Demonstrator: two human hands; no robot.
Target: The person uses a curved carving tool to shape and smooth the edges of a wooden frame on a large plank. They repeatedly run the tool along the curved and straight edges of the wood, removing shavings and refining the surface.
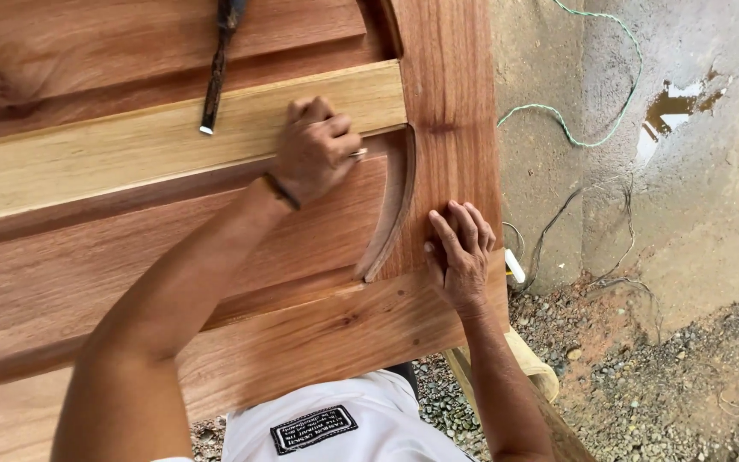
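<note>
A large reddish wooden door [130, 257] lies flat under me, with a paler slat [130, 150] across it and a curved groove [395, 214] near its right stile. My left hand [314, 150] is curled into a fist and presses on the lower edge of the pale slat, close to the groove's upper end. Whatever may be inside the fist is hidden. A dark band circles that wrist. My right hand [459, 252] rests flat on the right stile [451, 85], fingers stretched out, just right of the groove's lower end.
A dark-handled chisel [215, 73] lies on the door above my left hand. Right of the door's edge is wet concrete with a puddle [673, 107], a green cord [592, 137], thin dark wires [617, 248] and gravel [643, 385]. A wooden support [528, 368] sticks out below the door.
</note>
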